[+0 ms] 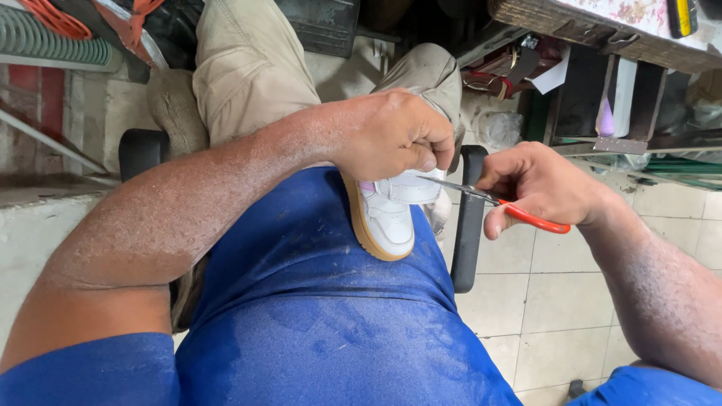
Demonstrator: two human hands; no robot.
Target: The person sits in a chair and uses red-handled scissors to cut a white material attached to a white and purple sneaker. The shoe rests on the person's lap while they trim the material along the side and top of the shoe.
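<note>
A small white shoe [387,218] with a tan sole rests toe-down on my lap against my blue shirt. My left hand [395,131] is closed over the shoe's upper part, pinching its strap. My right hand [538,188] holds a pair of scissors [496,201] with orange-red handles. The metal blades point left and their tips touch the shoe's strap just under my left thumb.
I sit in a chair with black armrests [468,218], legs in beige trousers [248,68]. A cluttered wooden bench [602,30] stands at the upper right, a green hose [53,41] at the upper left. Beige floor tiles [549,301] lie to the right.
</note>
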